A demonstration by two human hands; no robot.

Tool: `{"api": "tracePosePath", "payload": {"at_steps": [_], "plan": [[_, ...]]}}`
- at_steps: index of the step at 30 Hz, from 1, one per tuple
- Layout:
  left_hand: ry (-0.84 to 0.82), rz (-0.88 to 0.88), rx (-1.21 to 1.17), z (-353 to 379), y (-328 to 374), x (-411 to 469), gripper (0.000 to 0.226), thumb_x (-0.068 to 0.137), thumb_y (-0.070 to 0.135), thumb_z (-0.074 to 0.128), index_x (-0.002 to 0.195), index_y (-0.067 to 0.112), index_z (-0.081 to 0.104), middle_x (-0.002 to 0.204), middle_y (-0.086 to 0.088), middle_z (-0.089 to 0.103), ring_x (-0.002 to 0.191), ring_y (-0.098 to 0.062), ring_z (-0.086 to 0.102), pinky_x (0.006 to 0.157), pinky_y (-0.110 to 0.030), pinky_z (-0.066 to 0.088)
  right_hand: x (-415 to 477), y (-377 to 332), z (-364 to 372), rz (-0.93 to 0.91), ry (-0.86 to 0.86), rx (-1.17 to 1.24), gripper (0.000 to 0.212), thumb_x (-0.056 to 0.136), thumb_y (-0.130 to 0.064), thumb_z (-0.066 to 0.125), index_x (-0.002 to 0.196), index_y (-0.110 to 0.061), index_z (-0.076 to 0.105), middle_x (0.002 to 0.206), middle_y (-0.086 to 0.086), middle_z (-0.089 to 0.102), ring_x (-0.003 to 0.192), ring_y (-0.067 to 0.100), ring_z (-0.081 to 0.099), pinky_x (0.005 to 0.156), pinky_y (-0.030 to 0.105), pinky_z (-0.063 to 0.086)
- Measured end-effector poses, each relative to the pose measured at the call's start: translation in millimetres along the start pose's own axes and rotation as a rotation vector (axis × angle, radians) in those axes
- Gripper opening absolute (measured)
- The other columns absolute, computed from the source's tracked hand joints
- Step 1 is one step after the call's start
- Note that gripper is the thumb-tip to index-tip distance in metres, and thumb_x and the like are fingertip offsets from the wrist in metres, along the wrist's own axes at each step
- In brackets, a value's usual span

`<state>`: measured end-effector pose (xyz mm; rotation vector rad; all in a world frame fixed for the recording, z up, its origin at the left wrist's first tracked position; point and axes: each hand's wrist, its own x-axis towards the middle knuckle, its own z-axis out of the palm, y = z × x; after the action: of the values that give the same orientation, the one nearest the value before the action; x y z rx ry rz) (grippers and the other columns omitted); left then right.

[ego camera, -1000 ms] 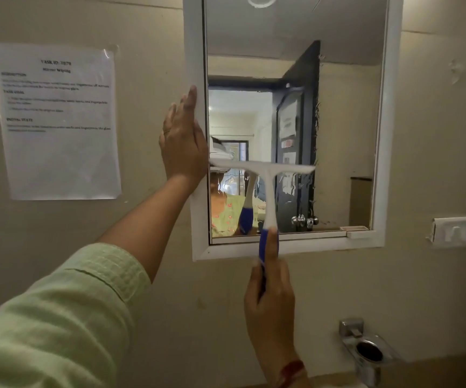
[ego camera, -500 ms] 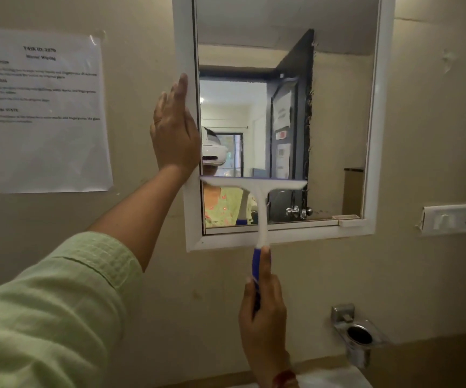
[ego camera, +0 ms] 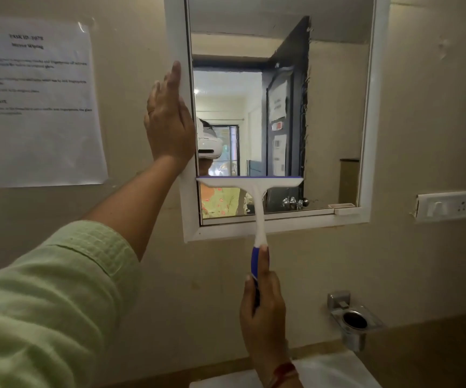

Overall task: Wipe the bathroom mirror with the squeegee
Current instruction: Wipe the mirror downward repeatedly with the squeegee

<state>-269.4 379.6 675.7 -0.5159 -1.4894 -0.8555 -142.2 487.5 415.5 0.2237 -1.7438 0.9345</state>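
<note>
The bathroom mirror (ego camera: 335, 107) hangs on the beige wall in a white frame (ego camera: 177, 37). A white squeegee (ego camera: 259, 197) with a blue grip lies with its blade flat on the lower left part of the glass, level and just above the bottom edge. My right hand (ego camera: 262, 315) holds the blue grip below the frame, thumb pointing up along it. My left hand (ego camera: 168, 121) rests flat against the frame's left side, fingers straight and pointing up, with nothing in it.
A printed sheet (ego camera: 36, 102) is taped to the wall left of the mirror. A white switch plate (ego camera: 445, 205) sits to the right. Lower right, a metal holder (ego camera: 353, 320) juts from the wall above a white basin edge (ego camera: 329, 373).
The squeegee blade has slid down the glass toward the bottom edge, drawn by my right hand. My left hand has stayed on the frame.
</note>
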Motion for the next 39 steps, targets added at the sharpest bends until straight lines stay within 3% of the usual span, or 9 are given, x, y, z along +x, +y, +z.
{"api": "tracePosePath", "payload": {"at_steps": [6, 10, 14, 16, 18, 20, 29, 33, 39], "plan": [[0.010, -0.008, -0.007, 0.8, -1.2, -0.4, 0.047, 0.097, 0.022, 0.024, 0.143, 0.020, 0.029, 0.145, -0.002, 0.042, 0.138, -0.026, 0.030, 0.112, -0.039, 0.030, 45.5, -8.6, -9.3, -0.052, 0.091, -0.020, 0.057, 0.092, -0.037, 0.033, 0.138, -0.054, 0.004, 0.086, -0.010, 0.046, 0.059, 0.006, 0.048, 0.049, 0.014, 0.045], [0.013, -0.002, -0.001, 1.0, -2.0, -0.6, 0.047, 0.097, 0.020, 0.025, 0.143, 0.019, 0.029, 0.144, -0.002, 0.043, 0.138, -0.026, 0.031, 0.111, -0.039, 0.030, 31.1, -2.8, -2.6, -0.032, 0.036, 0.018, 0.060, 0.093, -0.030, 0.038, 0.140, -0.051, 0.006, 0.083, -0.011, 0.044, 0.064, 0.009, 0.049, 0.052, 0.017, 0.047], [0.010, -0.001, 0.014, 0.8, -0.8, 0.3, 0.047, 0.096, 0.020, 0.024, 0.143, 0.021, 0.029, 0.145, 0.000, 0.043, 0.138, -0.025, 0.030, 0.110, -0.036, 0.029, -20.8, 14.6, 3.6, 0.013, -0.040, 0.005, 0.074, 0.090, -0.007, 0.052, 0.139, -0.041, 0.008, 0.081, -0.003, 0.048, 0.067, 0.003, 0.051, 0.053, 0.007, 0.043], [0.013, 0.002, 0.009, 0.6, -0.8, -0.4, 0.047, 0.096, 0.020, 0.024, 0.143, 0.020, 0.029, 0.144, -0.001, 0.044, 0.137, -0.025, 0.032, 0.110, -0.037, 0.030, -22.4, 13.3, -0.8, 0.026, -0.032, 0.005, 0.071, 0.092, -0.016, 0.052, 0.139, -0.043, 0.006, 0.082, -0.004, 0.048, 0.068, 0.006, 0.052, 0.053, 0.008, 0.044], [0.015, 0.017, 0.009, 0.7, -1.3, -0.8, 0.047, 0.097, 0.019, 0.025, 0.143, 0.018, 0.029, 0.143, -0.002, 0.044, 0.136, -0.025, 0.033, 0.111, -0.037, 0.031, -2.8, 6.2, -6.4, 0.002, 0.033, 0.007, 0.060, 0.094, -0.033, 0.045, 0.140, -0.046, 0.008, 0.081, -0.010, 0.045, 0.061, 0.010, 0.049, 0.049, 0.012, 0.044], [0.014, 0.019, 0.007, 0.4, -1.4, -0.1, 0.046, 0.097, 0.019, 0.025, 0.143, 0.016, 0.029, 0.143, -0.003, 0.045, 0.135, -0.025, 0.036, 0.110, -0.037, 0.032, 21.9, -0.3, -10.3, -0.029, 0.066, -0.004, 0.056, 0.093, -0.037, 0.035, 0.140, -0.050, 0.008, 0.080, -0.012, 0.043, 0.060, 0.012, 0.047, 0.049, 0.017, 0.045], [0.017, 0.002, 0.016, -1.2, 1.9, 0.1, 0.047, 0.096, 0.018, 0.025, 0.144, 0.018, 0.029, 0.143, -0.002, 0.045, 0.136, -0.026, 0.033, 0.108, -0.038, 0.035, -30.7, 18.0, -2.7, 0.009, -0.024, -0.002, 0.062, 0.095, -0.023, 0.047, 0.140, -0.047, 0.012, 0.080, -0.013, 0.042, 0.053, 0.013, 0.043, 0.046, 0.032, 0.048], [0.007, 0.021, 0.019, -0.9, 0.2, -1.2, 0.048, 0.096, 0.017, 0.025, 0.144, 0.016, 0.028, 0.143, -0.004, 0.045, 0.134, -0.027, 0.036, 0.107, -0.042, 0.036, -10.1, 16.8, -8.0, -0.012, 0.028, 0.028, 0.056, 0.094, -0.031, 0.040, 0.142, -0.045, 0.017, 0.080, -0.017, 0.043, 0.056, 0.011, 0.043, 0.045, 0.021, 0.044], [0.025, 0.004, 0.027, -2.3, 3.5, -2.3, 0.049, 0.095, 0.018, 0.023, 0.143, 0.017, 0.031, 0.133, -0.009, 0.054, 0.125, -0.030, 0.045, 0.099, -0.041, 0.041, 5.6, 15.6, -6.5, -0.016, 0.028, 0.047, 0.055, 0.095, -0.030, 0.039, 0.142, -0.043, 0.014, 0.079, -0.010, 0.042, 0.056, 0.011, 0.042, 0.048, 0.020, 0.044]]}}
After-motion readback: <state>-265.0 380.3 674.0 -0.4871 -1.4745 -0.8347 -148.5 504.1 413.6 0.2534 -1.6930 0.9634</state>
